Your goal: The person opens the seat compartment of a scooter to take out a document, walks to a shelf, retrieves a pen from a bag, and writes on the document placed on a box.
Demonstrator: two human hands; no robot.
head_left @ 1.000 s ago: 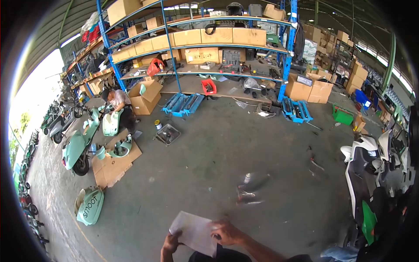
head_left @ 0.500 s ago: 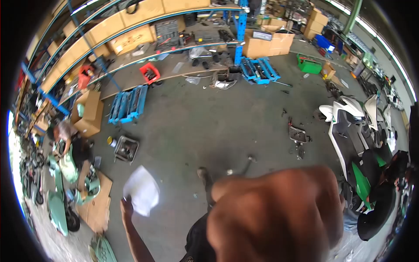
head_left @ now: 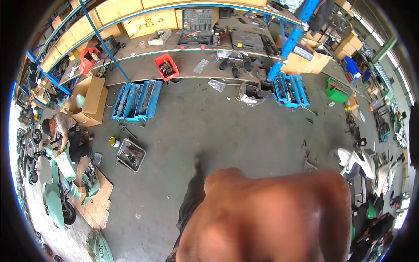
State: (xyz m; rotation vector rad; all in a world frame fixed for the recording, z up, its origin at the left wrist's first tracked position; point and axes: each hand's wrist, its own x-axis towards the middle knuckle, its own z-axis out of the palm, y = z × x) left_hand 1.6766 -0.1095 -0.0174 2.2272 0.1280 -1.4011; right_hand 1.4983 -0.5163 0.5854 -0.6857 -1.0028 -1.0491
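My right hand (head_left: 266, 214) looms very large and blurred at the bottom centre, right in front of the camera. Its knuckles face me and the fingers look curled in; their tips, and whatever they may hold, are hidden. My left hand is out of the picture. A dark trouser leg (head_left: 192, 196) shows below, beside my right hand. Nearest on the floor to the left stands a metal tray (head_left: 131, 155) of small parts, with a yellow tin (head_left: 114, 142) beside it.
Blue toolboxes (head_left: 136, 100) stand open before a shelf (head_left: 183, 76) with a red bin (head_left: 166, 67). At left a person (head_left: 65, 131) crouches by a pale green scooter (head_left: 53, 196) and cardboard (head_left: 94, 205). A white scooter (head_left: 358, 162) stands at right; a green toolbox (head_left: 337, 90) lies farther back.
The view has swung toward the right and tilted. My left hand with its white sheet of paper has left the picture. My right hand stays close to the camera and fills more of the bottom.
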